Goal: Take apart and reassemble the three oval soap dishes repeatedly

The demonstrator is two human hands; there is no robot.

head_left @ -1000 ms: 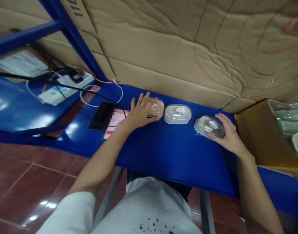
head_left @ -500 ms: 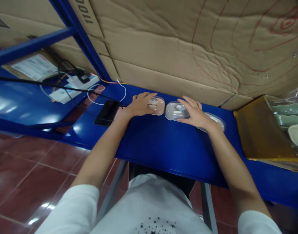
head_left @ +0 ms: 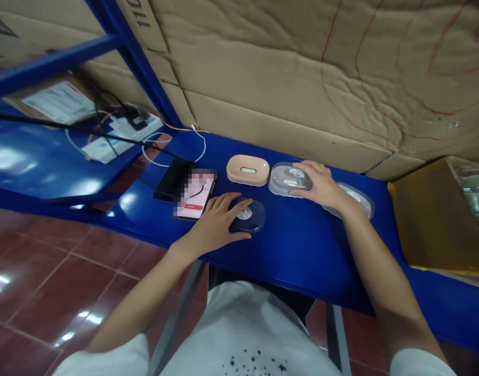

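My left hand (head_left: 219,222) spans a clear plastic lid (head_left: 255,216) with a round sticker, low over or on the blue tabletop; its thumb is at the near edge and its fingers at the far side. Beyond it sits a peach oval soap dish (head_left: 239,166), uncovered, with a pale slot in its middle. To its right is a grey soap dish (head_left: 280,175) under a clear stickered lid. My right hand (head_left: 320,183) grips its right end, thumb in front and fingers behind. Partly behind my right wrist lies another clear lidded piece (head_left: 362,201), its contents unclear.
Left of my left hand lie a lit phone (head_left: 198,196) and a black device (head_left: 171,180). A power strip (head_left: 102,148) with cables rests on the left shelf. Cardboard (head_left: 239,78) walls the back. An open carton (head_left: 427,209) stands at the right.
My left hand has lifted the clear lid off the peach soap dish and brought it toward me. The phone is uncovered to view. My right hand stays on the grey soap dish.
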